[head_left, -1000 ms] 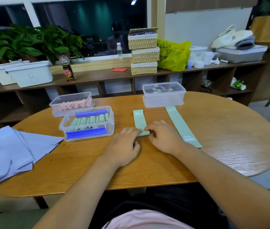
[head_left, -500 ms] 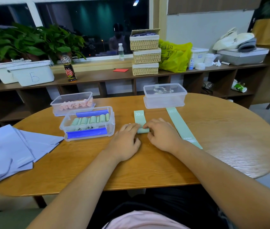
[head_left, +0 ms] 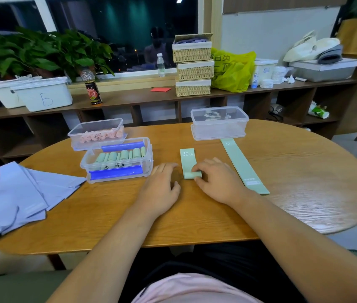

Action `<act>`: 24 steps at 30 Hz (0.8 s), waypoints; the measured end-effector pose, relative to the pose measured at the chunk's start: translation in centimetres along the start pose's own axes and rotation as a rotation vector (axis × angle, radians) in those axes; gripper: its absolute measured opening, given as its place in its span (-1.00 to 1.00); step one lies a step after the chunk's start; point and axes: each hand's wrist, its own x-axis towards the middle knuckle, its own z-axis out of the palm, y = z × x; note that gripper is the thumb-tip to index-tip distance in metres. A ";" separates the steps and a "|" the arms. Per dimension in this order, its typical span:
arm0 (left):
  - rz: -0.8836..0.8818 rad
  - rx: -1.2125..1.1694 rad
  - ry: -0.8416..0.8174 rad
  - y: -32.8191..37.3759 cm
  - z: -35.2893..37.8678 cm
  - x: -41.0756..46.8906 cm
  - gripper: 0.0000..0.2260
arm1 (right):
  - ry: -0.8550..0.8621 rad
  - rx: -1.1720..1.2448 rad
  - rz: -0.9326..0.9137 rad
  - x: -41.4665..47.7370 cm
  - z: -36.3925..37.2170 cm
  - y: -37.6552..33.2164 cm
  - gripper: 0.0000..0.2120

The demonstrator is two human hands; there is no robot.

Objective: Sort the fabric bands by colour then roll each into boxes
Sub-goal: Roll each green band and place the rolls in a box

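A green band marked 30 LB [head_left: 187, 158] lies in the middle of the table, its near end wound into a small roll [head_left: 191, 175]. My right hand [head_left: 218, 181] pinches that roll from the right, fingertips on top and thumb at its near side. Just left of the band, my left hand [head_left: 161, 185] rests on the wood with relaxed fingers, apart from the band. A second green band [head_left: 242, 165] lies flat to the right. A clear box with blue clips [head_left: 116, 169] holds several green rolls. Behind it, another box [head_left: 97, 133] holds pink rolls.
An empty clear box [head_left: 219, 123] stands at the back of the table, touching the flat band's far end. Several lavender bands [head_left: 20, 200] lie fanned at the table's left edge. A low shelf with bins, baskets and a bottle runs behind the table.
The roll has moved a little farther up the band. My left hand has come off the roll and shifted left onto the table. My right hand stays on the roll.
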 end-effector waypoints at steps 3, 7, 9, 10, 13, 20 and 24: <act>0.016 0.005 0.013 0.2 -0.3 -1.3 -0.55 | 0.011 0.021 -0.025 -2.5 -0.5 -0.5 -0.77; 0.146 0.001 -0.004 0.7 -0.9 -2.9 -0.63 | 0.010 0.015 -0.061 -4.7 -0.9 -1.0 -0.79; 0.219 -0.025 -0.033 1.1 -1.2 -3.3 -0.68 | -0.001 0.024 -0.076 -5.1 -0.9 -1.1 -0.78; 0.251 -0.034 -0.047 1.2 -1.3 -3.5 -0.69 | -0.006 0.034 -0.077 -5.2 -1.0 -1.1 -0.78; 0.322 -0.039 -0.076 1.4 -1.5 -3.6 -0.71 | -0.009 0.053 -0.074 -5.1 -1.0 -1.1 -0.76; 0.324 -0.007 -0.102 1.4 -1.3 -3.5 -0.66 | -0.031 0.067 -0.016 -5.1 -1.1 -1.2 -0.57; 0.294 0.025 -0.118 1.4 -1.3 -3.4 -0.60 | 0.058 0.166 -0.006 -5.3 -1.6 -1.3 -0.68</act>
